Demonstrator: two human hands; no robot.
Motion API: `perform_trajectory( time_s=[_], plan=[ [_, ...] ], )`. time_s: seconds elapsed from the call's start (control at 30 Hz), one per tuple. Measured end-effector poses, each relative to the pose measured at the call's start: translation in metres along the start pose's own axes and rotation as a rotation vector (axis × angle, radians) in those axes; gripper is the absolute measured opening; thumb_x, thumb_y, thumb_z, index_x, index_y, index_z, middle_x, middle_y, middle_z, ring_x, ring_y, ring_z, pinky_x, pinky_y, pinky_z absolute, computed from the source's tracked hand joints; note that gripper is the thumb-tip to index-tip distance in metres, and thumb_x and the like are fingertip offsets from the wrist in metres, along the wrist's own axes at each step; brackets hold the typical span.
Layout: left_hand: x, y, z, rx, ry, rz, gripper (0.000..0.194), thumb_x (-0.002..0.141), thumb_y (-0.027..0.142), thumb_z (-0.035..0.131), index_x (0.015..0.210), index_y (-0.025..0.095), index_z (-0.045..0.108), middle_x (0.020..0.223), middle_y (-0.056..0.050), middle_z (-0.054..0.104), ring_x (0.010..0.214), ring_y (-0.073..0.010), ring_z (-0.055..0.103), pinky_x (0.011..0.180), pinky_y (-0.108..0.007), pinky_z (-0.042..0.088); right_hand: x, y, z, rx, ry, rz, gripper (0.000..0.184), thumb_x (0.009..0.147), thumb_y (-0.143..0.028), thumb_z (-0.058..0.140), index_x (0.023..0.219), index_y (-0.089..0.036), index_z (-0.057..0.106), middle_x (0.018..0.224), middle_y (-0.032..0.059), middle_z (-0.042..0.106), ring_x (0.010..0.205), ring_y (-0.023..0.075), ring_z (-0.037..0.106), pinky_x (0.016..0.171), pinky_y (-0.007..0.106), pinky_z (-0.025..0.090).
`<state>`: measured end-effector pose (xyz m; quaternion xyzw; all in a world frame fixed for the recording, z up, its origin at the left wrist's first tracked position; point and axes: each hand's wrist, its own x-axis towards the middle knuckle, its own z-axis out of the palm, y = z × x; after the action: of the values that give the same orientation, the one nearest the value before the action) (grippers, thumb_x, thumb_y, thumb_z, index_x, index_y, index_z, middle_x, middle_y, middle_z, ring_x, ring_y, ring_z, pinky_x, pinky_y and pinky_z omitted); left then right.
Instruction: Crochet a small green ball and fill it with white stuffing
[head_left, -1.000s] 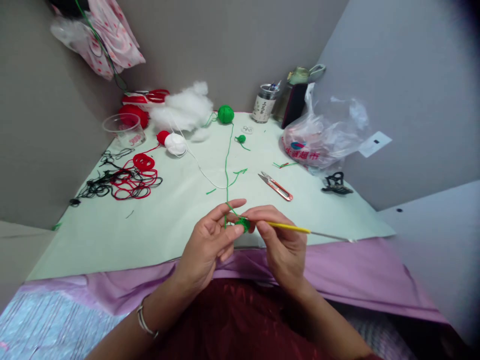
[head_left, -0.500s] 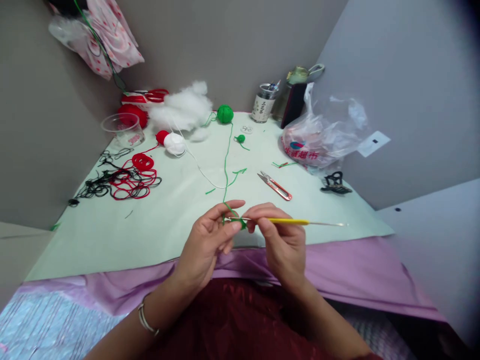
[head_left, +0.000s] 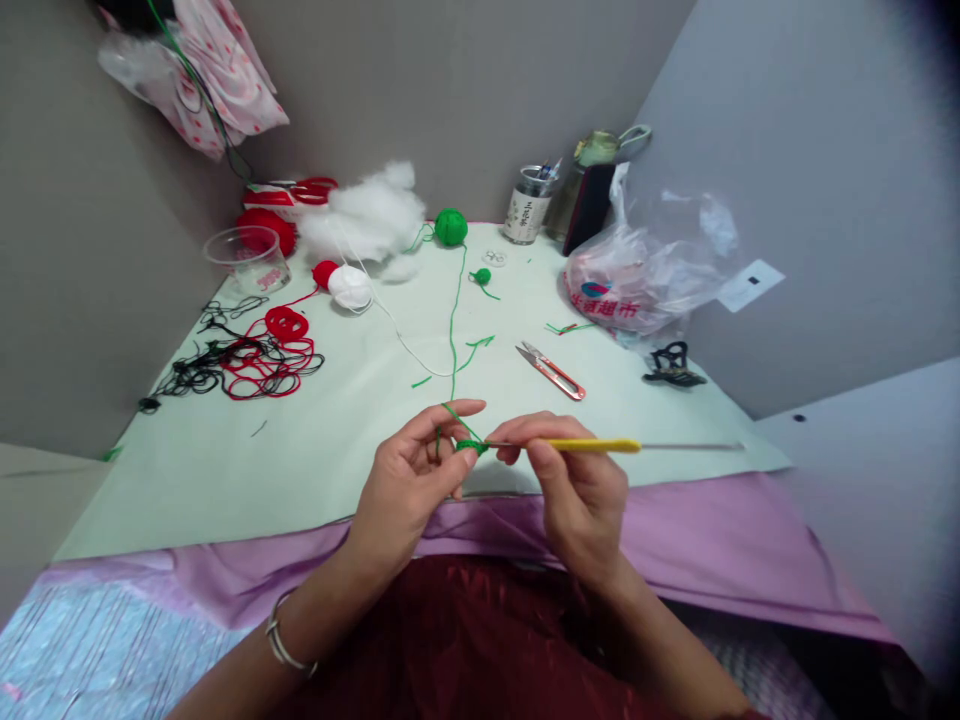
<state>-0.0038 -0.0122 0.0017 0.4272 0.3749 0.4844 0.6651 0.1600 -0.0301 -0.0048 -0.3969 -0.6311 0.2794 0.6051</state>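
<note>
My left hand [head_left: 412, 475] pinches a small green crochet piece [head_left: 471, 446] between thumb and fingers. Green yarn [head_left: 453, 345] runs over its raised index finger and back across the table to a green yarn ball [head_left: 451, 227]. In my right hand [head_left: 577, 490] is a crochet hook [head_left: 600, 445] with a yellow handle, held level like a pencil. Its thin tip meets the right end of the green piece; whether a loop sits on it is too small to tell. The hook's other metal end points right.
Thread snips [head_left: 551, 372] lie beyond my right hand, near a black hair claw [head_left: 673, 366] and a plastic bag [head_left: 637, 280]. Farther back are white stuffing [head_left: 367, 215], a small green crocheted ball [head_left: 483, 276] and a pen can [head_left: 528, 205]. Tangled red and black yarn [head_left: 247, 360] spreads at left.
My right hand has moved right with the hook, drawing its tip back to the edge of the green piece. My left hand has shifted slightly left, and more of the piece shows.
</note>
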Motion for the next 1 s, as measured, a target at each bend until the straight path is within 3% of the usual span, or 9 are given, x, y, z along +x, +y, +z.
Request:
perform_trajectory(
  time_s=[0.1, 0.2, 0.3, 0.43, 0.53, 0.63, 0.77, 0.87, 1.0],
  plan=[
    [-0.001, -0.001, 0.004, -0.009, 0.069, 0.015, 0.043, 0.081, 0.022, 0.084, 0.123, 0.026, 0.075, 0.087, 0.002, 0.06, 0.056, -0.0042, 0.048, 0.052, -0.016, 0.044, -0.005, 0.0, -0.001, -0.344, -0.064, -0.287, 0.026, 0.098, -0.01, 0.059, 0.115, -0.024, 0.072, 0.098, 0.0067, 0.075, 0.089, 0.0197, 0.071, 0.076, 0.034, 0.058],
    [0.001, 0.001, 0.006, -0.228, -0.007, -0.147, 0.058, 0.078, 0.024, 0.086, 0.133, 0.023, 0.068, 0.08, 0.005, 0.059, 0.046, -0.0011, 0.035, 0.042, -0.014, 0.036, -0.008, 0.003, 0.0, -0.539, -0.039, -0.437, 0.031, 0.094, -0.009, 0.065, 0.119, -0.025, 0.074, 0.106, 0.0091, 0.076, 0.096, 0.022, 0.072, 0.076, 0.034, 0.059],
    [0.004, 0.006, 0.004, -0.404, -0.083, -0.29, 0.05, 0.078, 0.021, 0.086, 0.126, 0.015, 0.072, 0.066, 0.009, 0.048, 0.043, 0.0013, 0.018, 0.038, -0.011, 0.025, -0.006, 0.004, 0.001, -0.318, 0.05, -0.283, 0.03, 0.099, -0.011, 0.059, 0.118, -0.027, 0.074, 0.102, 0.0067, 0.076, 0.092, 0.0202, 0.071, 0.077, 0.035, 0.059],
    [0.005, 0.008, 0.003, -0.39, -0.079, -0.234, 0.042, 0.078, 0.017, 0.085, 0.119, 0.019, 0.077, 0.078, 0.005, 0.057, 0.044, 0.0029, 0.022, 0.038, -0.01, 0.026, 0.003, 0.003, 0.004, 0.075, 0.119, -0.027, 0.021, 0.103, -0.019, 0.056, 0.101, -0.024, 0.076, 0.089, 0.0041, 0.074, 0.074, 0.0163, 0.066, 0.066, 0.032, 0.055],
    [0.003, 0.006, 0.008, -0.291, -0.078, -0.179, 0.041, 0.079, 0.02, 0.086, 0.118, 0.024, 0.077, 0.086, 0.003, 0.062, 0.046, 0.002, 0.03, 0.039, -0.01, 0.03, 0.005, 0.002, 0.007, 0.073, 0.055, -0.025, 0.019, 0.101, -0.017, 0.06, 0.103, -0.026, 0.077, 0.094, 0.0042, 0.076, 0.084, 0.018, 0.07, 0.071, 0.033, 0.057],
    [0.001, 0.003, 0.012, -0.259, -0.02, -0.121, 0.043, 0.078, 0.021, 0.088, 0.119, 0.025, 0.077, 0.086, 0.003, 0.063, 0.049, 0.0008, 0.035, 0.041, -0.01, 0.033, -0.001, 0.004, 0.007, -0.161, 0.033, -0.157, 0.029, 0.098, -0.01, 0.062, 0.115, -0.028, 0.076, 0.101, 0.005, 0.077, 0.091, 0.0186, 0.072, 0.077, 0.034, 0.059],
    [0.004, 0.002, 0.008, -0.395, -0.058, -0.249, 0.039, 0.081, 0.022, 0.085, 0.119, 0.02, 0.078, 0.069, 0.007, 0.05, 0.045, 0.0014, 0.024, 0.039, -0.009, 0.029, -0.008, 0.005, 0.004, -0.434, 0.002, -0.347, 0.037, 0.093, -0.006, 0.067, 0.122, -0.028, 0.076, 0.111, 0.0084, 0.076, 0.098, 0.0205, 0.071, 0.08, 0.034, 0.059],
    [0.008, 0.004, 0.003, -0.489, -0.092, -0.31, 0.031, 0.08, 0.018, 0.084, 0.111, 0.014, 0.081, 0.064, 0.009, 0.04, 0.046, 0.0014, 0.019, 0.039, -0.009, 0.028, -0.004, 0.004, 0.002, -0.216, 0.096, -0.196, 0.029, 0.098, -0.009, 0.061, 0.115, -0.027, 0.077, 0.097, 0.005, 0.075, 0.085, 0.0175, 0.069, 0.073, 0.032, 0.058],
    [0.008, 0.003, 0.003, -0.403, -0.064, -0.196, 0.03, 0.079, 0.016, 0.085, 0.109, 0.02, 0.081, 0.082, 0.004, 0.056, 0.046, 0.004, 0.03, 0.042, -0.008, 0.033, 0.004, 0.002, 0.005, 0.154, 0.123, 0.031, 0.02, 0.101, -0.018, 0.061, 0.101, -0.027, 0.079, 0.09, 0.0023, 0.073, 0.072, 0.0139, 0.063, 0.064, 0.03, 0.052]
  ],
)
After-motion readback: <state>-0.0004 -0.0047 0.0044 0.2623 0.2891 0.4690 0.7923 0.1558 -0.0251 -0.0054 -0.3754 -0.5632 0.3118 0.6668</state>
